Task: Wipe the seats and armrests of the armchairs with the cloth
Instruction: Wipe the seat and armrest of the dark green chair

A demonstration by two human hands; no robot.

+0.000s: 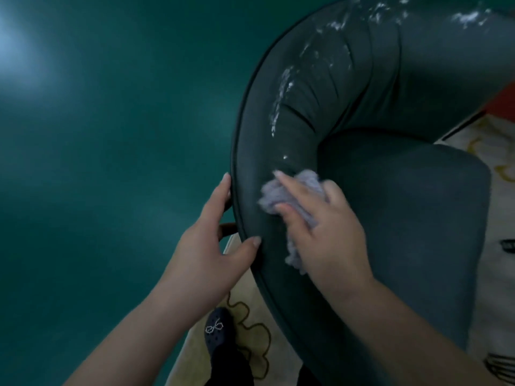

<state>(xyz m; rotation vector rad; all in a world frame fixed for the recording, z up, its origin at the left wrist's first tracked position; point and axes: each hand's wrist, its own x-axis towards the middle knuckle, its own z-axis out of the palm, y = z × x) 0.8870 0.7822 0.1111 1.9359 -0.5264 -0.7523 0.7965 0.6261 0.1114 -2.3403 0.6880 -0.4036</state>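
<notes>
A dark grey-green armchair [348, 87] with a curved padded back and armrest fills the right half of the view; white worn patches run along its top. Its seat cushion [418, 218] lies to the right. My right hand [323, 227] holds a crumpled pale lilac cloth [281, 196] and presses it against the inner side of the left armrest. My left hand [211, 243] grips the armrest's outer piped edge, fingers behind it and thumb on top.
Green floor [111, 162] spreads to the left of the chair. A cream rug [256, 344] with yellow outlines lies under the chair and at right. My dark shoe [217, 330] stands on the rug's edge. A red object [504, 101] shows at far right.
</notes>
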